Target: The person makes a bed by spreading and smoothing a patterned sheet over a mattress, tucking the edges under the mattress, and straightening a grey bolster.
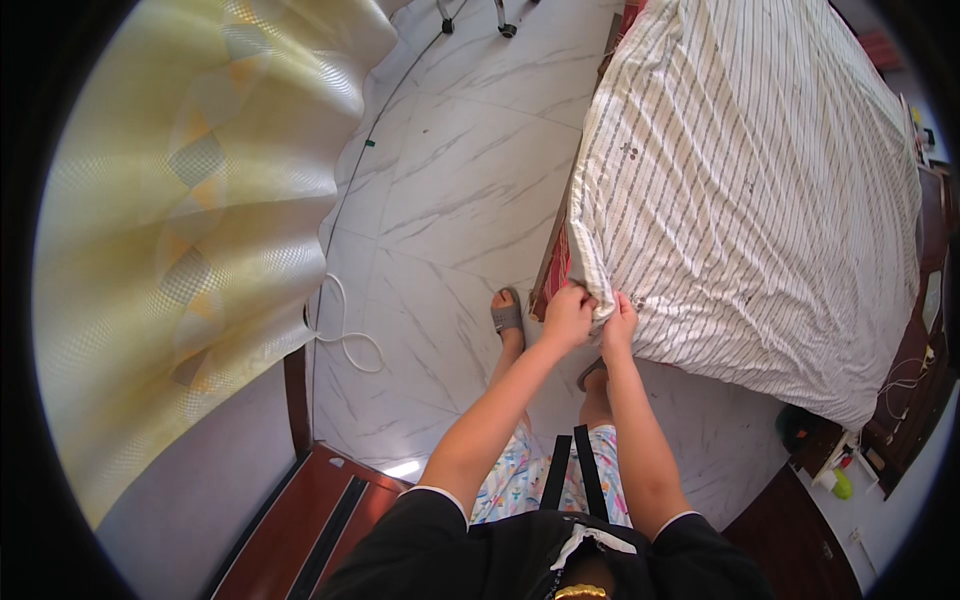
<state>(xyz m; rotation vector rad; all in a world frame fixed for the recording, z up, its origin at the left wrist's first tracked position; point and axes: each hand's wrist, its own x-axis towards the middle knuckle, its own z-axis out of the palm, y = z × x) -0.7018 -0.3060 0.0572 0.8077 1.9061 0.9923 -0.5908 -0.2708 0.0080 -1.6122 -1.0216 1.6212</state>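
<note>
A white quilt cover with grey stripes [720,187] lies spread and wrinkled over a bed in front of me and to my right. At its near left corner, my left hand [570,315] grips the edge of the fabric. Close beside it, my right hand [619,322] pinches the same corner, thumb uppermost. The fabric's edge is drawn up in a fold between both hands. Under the lifted edge a red patterned cloth [556,262] shows along the side of the bed frame [537,300]. The fingertips are partly hidden by the folded cloth.
A pale yellow curtain [247,180] hangs at the left. White marbled floor tiles [465,180] lie between it and the bed, with a white cable loop [364,367] on them. Chair casters [507,30] stand at the far end. A dark wooden cabinet [911,352] is at the right.
</note>
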